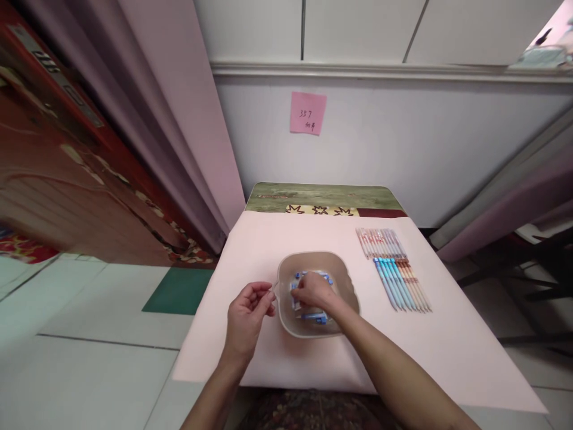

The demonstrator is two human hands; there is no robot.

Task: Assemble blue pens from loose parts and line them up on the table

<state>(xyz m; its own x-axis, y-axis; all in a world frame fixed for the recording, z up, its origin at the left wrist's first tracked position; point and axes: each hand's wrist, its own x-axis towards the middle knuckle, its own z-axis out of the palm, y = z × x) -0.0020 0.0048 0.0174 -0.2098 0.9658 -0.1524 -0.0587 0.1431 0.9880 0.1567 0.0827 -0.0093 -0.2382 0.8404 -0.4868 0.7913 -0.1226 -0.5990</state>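
Note:
A beige plastic basin [349, 285] stands near the front middle of the table. At its left side my left hand [249, 312] has thumb and fingers pinched on the rim. My right hand [316, 289] reaches down inside it from the right, fingers curled closed at an upright blue-and-white pen [294, 298]; the fingers partly cover it. Several more blue pens lie loose on the basin floor, one of them a blue pen [316, 316] below my right hand.
Right of the basin, blue pens [391, 283] and brown-beige pens [414, 285] lie side by side in a row. Behind them is a row of clear pens with reddish marks [380, 243]. A pale pink cloth [250, 239] covers the table; a wall with a pink note [308, 113] stands behind.

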